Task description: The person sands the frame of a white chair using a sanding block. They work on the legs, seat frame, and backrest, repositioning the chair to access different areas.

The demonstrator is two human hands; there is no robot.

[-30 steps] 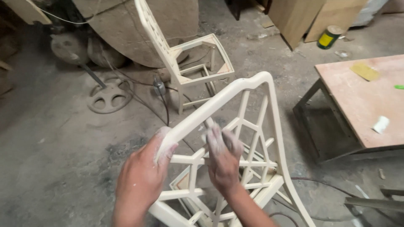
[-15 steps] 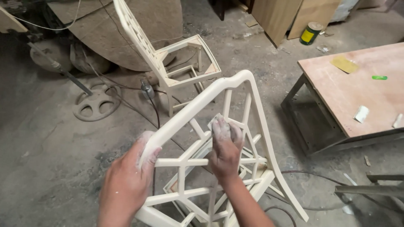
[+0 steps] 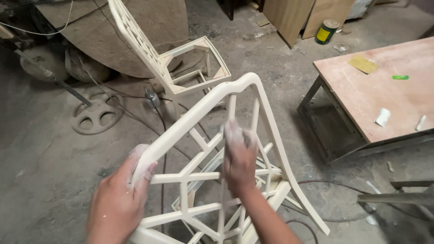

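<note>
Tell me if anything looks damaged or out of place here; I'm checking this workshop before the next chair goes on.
Nothing looks broken. The cream lattice-back wooden chair frame is tilted, steadied by the left hand while the dust-whitened right hand presses on its lattice. Loose cables trail across the dusty concrete floor.

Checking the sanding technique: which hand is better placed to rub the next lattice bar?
Probably the right hand: it lies on the cream wooden chair back's lattice, dusty fingers against a bar. The left hand grips the curved top rail, steadying the frame.
</note>
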